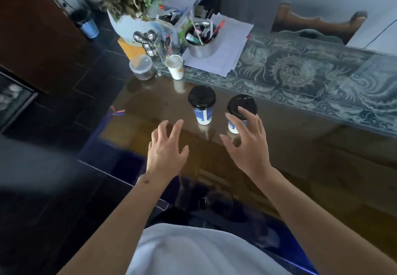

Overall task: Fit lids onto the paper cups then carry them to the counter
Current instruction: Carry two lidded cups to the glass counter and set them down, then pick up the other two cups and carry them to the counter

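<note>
Two blue-and-white paper cups stand upright on the glossy brown table (150, 102), each wearing a black lid. The left cup (202, 105) is free of both hands. The right cup (239, 111) stands just behind the spread fingers of my right hand (247, 143), which hovers in front of it and partly hides its body; I cannot tell whether the fingertips touch it. My left hand (166, 150) floats open above the table, to the left of and nearer than the left cup, holding nothing.
At the table's far left stand an open white paper cup (175, 66), a clear lidded jar (142, 66), a glass of spoons (150, 42), a metal pen tin (200, 38) on papers, and a potted plant (131, 1). A dragon-patterned runner (300, 72) borders the far edge.
</note>
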